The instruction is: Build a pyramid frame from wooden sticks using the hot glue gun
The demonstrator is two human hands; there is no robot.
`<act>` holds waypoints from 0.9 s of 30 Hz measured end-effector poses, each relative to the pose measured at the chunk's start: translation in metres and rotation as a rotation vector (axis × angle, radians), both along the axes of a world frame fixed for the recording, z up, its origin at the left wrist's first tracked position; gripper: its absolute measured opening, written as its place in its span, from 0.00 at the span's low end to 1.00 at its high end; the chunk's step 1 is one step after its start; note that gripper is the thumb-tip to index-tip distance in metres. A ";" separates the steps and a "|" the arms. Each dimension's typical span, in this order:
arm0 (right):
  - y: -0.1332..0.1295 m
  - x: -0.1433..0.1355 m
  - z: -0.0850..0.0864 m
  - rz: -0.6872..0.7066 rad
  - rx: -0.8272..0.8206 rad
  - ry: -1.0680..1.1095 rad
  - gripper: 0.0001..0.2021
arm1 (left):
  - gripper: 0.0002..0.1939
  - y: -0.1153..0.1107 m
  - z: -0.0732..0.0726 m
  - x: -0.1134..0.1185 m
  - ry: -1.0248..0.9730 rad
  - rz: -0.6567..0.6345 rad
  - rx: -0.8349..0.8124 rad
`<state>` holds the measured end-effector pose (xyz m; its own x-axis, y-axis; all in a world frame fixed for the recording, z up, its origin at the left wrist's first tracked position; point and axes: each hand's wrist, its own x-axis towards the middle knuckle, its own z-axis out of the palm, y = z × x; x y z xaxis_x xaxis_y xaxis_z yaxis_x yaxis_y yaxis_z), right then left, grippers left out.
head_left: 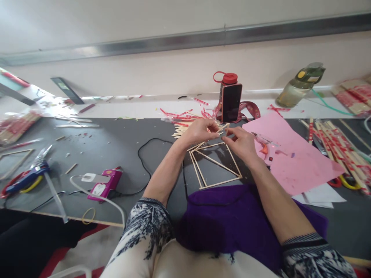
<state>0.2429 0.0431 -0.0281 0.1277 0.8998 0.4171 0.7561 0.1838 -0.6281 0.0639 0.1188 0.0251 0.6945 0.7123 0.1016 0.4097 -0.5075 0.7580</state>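
Sleeves (152,220): patterned, nearest;
Left hand (201,131): pinching a stick (223,128) — long axis slanting rightward;
Right hand (239,143): near its tip; hold unclear;
Stick frame (220,182): bodyward of both

Stick frame (220,183): pale bare wood, matt. Loose sticks (180,130): similar wood, unvarnished in look. Worktop (121,133): dark grey, smooth, low sheen. Cloth (220,224): purple fabric, matt. Sheet (304,154): pink paper, matt, marked. Phone (232,103): glossy black screen. Red cap (230,78): smooth plastic. Bottle (292,92): translucent, plastic-looking, shiny. Wall rail (174,43): grey metal, satin sheen. Magenta box (111,178): glossy plastic-like casing.
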 end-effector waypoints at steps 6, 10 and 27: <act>-0.014 0.010 0.017 -0.125 -0.146 -0.181 0.12 | 0.07 -0.006 -0.003 0.000 0.030 0.028 0.018; -0.030 -0.005 0.028 0.076 -0.363 -0.342 0.09 | 0.05 -0.009 -0.003 -0.001 0.031 0.016 -0.005; -0.039 -0.040 0.006 0.346 -0.449 -0.651 0.09 | 0.05 -0.013 -0.004 -0.006 0.014 -0.001 0.000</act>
<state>0.2027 0.0037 -0.0223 -0.3252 0.9411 -0.0924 0.9381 0.3087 -0.1572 0.0583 0.1062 0.0206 0.6968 0.7113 0.0921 0.4195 -0.5083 0.7521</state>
